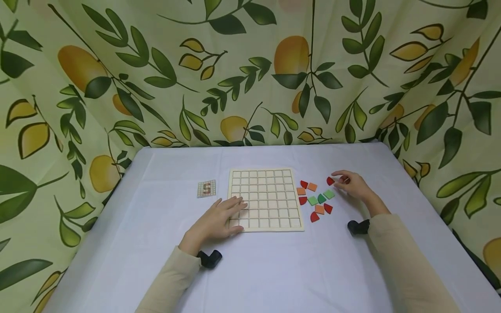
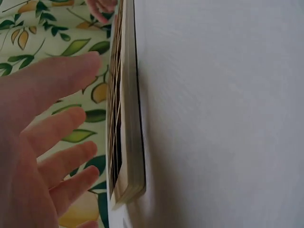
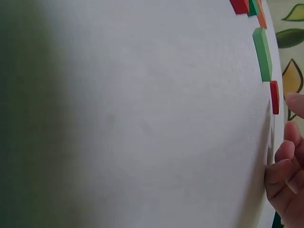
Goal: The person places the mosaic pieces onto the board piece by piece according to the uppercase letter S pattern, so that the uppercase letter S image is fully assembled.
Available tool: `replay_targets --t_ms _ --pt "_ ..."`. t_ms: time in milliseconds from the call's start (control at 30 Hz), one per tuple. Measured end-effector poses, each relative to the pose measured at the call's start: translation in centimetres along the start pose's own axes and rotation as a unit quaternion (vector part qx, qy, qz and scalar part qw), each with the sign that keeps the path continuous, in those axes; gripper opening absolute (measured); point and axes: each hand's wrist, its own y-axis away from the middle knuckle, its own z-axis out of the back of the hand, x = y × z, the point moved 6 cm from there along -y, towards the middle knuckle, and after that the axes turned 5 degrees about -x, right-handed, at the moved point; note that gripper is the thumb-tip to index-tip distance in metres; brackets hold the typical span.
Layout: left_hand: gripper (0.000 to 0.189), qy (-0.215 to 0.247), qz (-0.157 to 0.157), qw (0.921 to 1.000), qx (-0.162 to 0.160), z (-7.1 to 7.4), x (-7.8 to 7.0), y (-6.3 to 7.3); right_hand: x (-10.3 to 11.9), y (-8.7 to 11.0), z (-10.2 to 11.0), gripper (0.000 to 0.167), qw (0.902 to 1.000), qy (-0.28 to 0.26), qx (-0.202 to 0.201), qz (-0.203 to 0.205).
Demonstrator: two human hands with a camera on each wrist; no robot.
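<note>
A square wooden grid board (image 1: 270,195) lies in the middle of the table. My left hand (image 1: 221,217) is spread over its lower left part, fingers loosely straight and holding nothing. In the left wrist view the same hand (image 2: 57,137) is beside the board's edge (image 2: 133,142). To the right of the board, my right hand (image 1: 352,184) is low over the table, index finger and thumb parted right at a red quarter-round piece (image 1: 330,181). The right wrist view shows this red piece (image 3: 274,97) on the cloth, close to the fingertips.
Several red, orange and green pieces, among them an orange square (image 1: 312,187) and a light green square (image 1: 328,194), lie between board and right hand. A small pattern card (image 1: 206,189) lies left of the board. A leaf-patterned curtain (image 1: 250,87) hangs behind the white-covered table (image 1: 266,269).
</note>
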Motion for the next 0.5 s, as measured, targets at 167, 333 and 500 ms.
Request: replay_targets --t_ms 167,333,500 --pt "0.066 -0.014 -0.016 0.9997 0.008 -0.6 -0.2 0.2 -0.4 -1.0 -0.4 0.042 0.9998 0.011 0.019 0.000" --pt "0.066 -0.012 -0.016 0.9996 0.021 -1.0 -0.1 0.3 -0.9 -1.7 -0.8 0.043 0.9992 0.015 0.035 -0.004" --pt "0.065 -0.003 -0.012 0.9996 0.025 -1.2 0.0 0.3 -1.1 -1.9 -1.0 0.041 0.9988 0.012 0.047 -0.011"
